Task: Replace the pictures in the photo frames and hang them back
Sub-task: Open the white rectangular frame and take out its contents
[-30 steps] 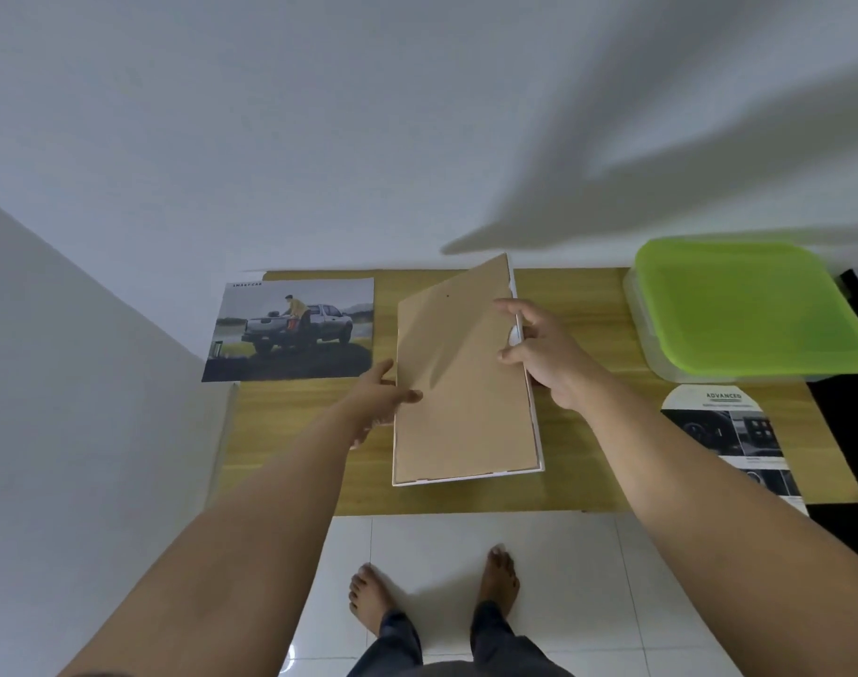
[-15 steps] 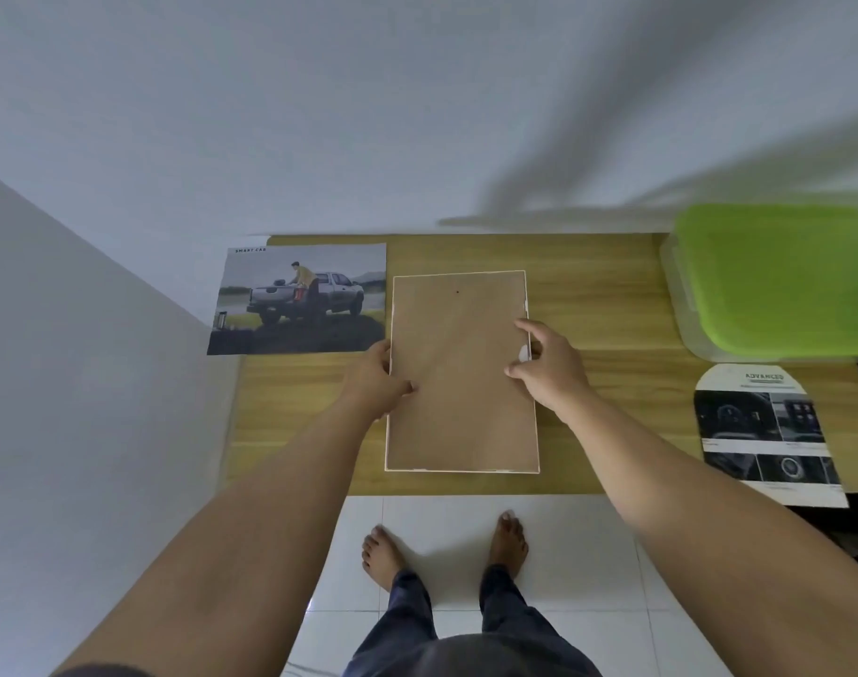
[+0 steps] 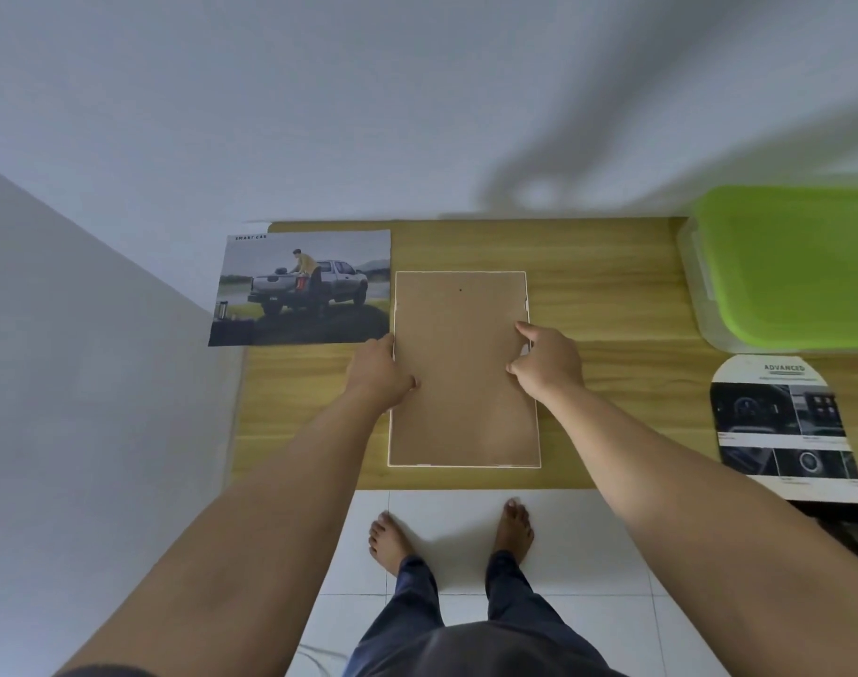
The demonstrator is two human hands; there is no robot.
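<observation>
A white photo frame [image 3: 463,383] lies face down on the wooden table [image 3: 612,295], its brown backing board up. My left hand [image 3: 380,371] grips the frame's left edge, thumb on the board. My right hand [image 3: 546,364] rests on the right edge, with finger and thumb pinching at a small white tab there. A picture of a pickup truck [image 3: 302,288] lies flat to the left of the frame. A second printed sheet with car interior photos [image 3: 786,427] lies at the table's right front.
A clear box with a green lid [image 3: 788,266] stands at the back right of the table. White walls close the back and the left side. My bare feet [image 3: 451,535] stand on white floor tiles below the table's front edge.
The frame, tilted up on its edge a second ago, now lies flat on the table. Both hands stay at its sides. My view has shifted left and closer.
</observation>
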